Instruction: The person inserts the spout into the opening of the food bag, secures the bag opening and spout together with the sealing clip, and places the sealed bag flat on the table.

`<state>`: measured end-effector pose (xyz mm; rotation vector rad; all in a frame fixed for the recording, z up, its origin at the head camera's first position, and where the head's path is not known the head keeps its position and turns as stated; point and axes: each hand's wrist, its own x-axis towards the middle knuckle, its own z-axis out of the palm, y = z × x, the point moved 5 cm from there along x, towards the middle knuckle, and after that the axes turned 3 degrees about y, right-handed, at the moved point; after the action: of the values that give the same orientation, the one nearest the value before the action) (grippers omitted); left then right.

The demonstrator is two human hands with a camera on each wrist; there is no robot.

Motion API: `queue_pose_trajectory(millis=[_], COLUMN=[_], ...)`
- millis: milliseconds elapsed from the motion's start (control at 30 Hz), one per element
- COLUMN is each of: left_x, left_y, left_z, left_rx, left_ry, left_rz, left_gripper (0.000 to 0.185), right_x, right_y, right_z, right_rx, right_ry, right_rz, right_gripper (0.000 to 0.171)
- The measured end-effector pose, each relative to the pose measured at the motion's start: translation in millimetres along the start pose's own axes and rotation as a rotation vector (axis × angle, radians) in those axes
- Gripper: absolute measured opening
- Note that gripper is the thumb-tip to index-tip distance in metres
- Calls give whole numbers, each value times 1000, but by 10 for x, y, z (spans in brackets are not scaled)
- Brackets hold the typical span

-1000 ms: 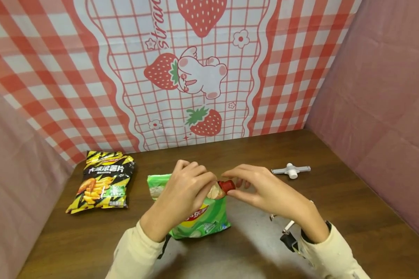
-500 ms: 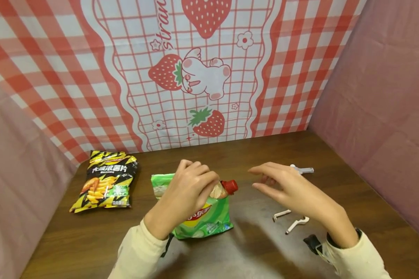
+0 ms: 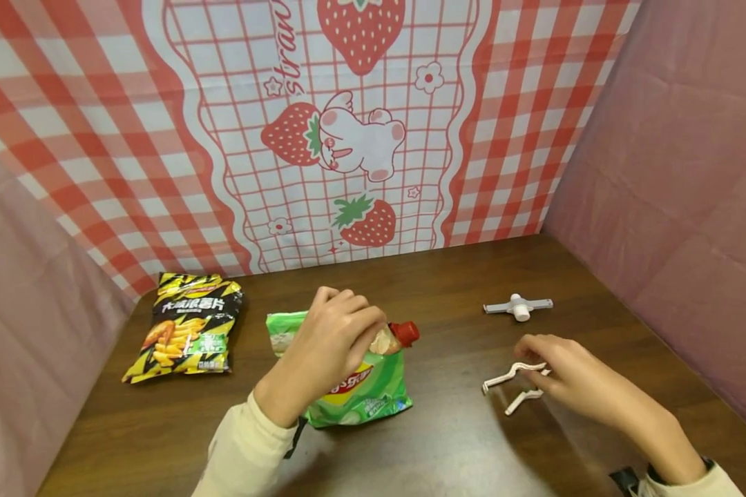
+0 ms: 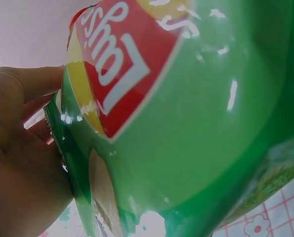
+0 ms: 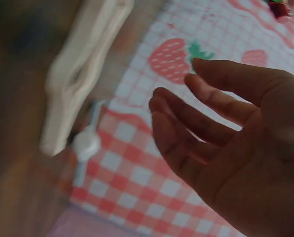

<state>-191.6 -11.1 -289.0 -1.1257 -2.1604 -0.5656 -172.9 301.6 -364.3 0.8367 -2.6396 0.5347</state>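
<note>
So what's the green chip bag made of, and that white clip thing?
The green chip bag looks like thin glossy plastic film: it shines and crinkles. The white clip by the right hand seems matte hard plastic, though I can't be sure.

The head view looks forward and down from the near edge of the dark wooden counter (image 3: 447, 290), taking in its whole top up to the far edge. The left wrist view sits pressed against the glossy green crisp bag (image 4: 196, 123), also seen in the head view (image 3: 373, 390). The right wrist view looks low past the fingers (image 5: 211, 123) toward the open white plastic clip (image 5: 83, 74), shared with the head view (image 3: 512, 383).
</note>
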Motion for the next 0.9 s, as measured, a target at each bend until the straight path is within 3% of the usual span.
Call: queue_pose_trajectory(millis=[167,400,667,900], left_x=[5,4,-18,-16], left_y=[-3,-6,-32,-59], left_z=[10,14,-7,-3], left_rx=[-11,-4,-17,-21], left_ry=[-4,1,-3,-8], left_rz=[0,-1,-6,-6], left_gripper=[3,4,3,4], right_x=[-241,-443,-495,-490], right_y=[199,334,347,189], right_z=[109,236,291,338], right_rx=[-111,-123,-159,-123], right_ry=[-21,-81,-85,-37], right_rz=[19,76,2,-89], right_gripper=[41,44,43,32])
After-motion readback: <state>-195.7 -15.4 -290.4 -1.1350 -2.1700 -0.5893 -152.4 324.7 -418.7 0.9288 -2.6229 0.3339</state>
